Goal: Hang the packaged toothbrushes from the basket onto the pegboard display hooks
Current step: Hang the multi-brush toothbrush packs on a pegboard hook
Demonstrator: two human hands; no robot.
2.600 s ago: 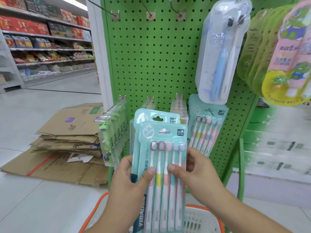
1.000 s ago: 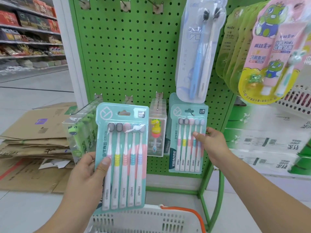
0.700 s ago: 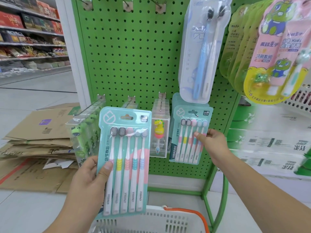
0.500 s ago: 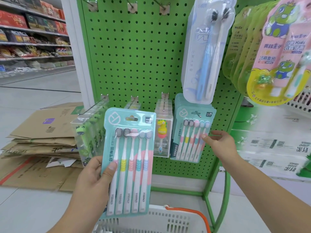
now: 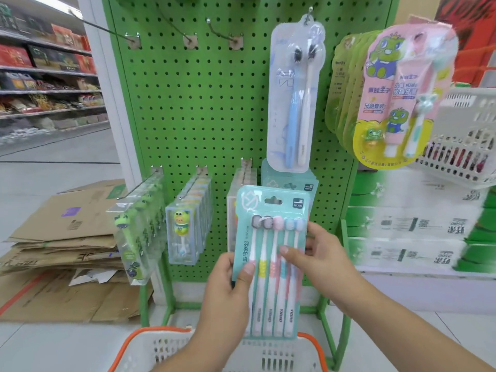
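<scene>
Green pegboard (image 5: 193,108) fills the far side of a shop aisle, with a white basket (image 5: 166,350) near the bottom edge. Both hands hold one toothbrush pack (image 5: 271,253) upright before the low right hook's matching packs (image 5: 290,183): left hand (image 5: 228,285) gripping its left edge, right hand (image 5: 319,253) pinching its right. Judging by this, hanging is underway; next, the pack's top slot must be lifted and threaded over that hook's tip.

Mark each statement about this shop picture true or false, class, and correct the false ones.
1. Both hands hold the five-brush pack. True: the left hand and the right hand grip it.
2. The pegboard is blue. False: it is green.
3. The three top-left hooks carry packs. False: they are bare.
4. A white basket with an orange rim sits below the hands. True.
5. The two-brush pack lies on the floor. False: it hangs on the pegboard.
</scene>
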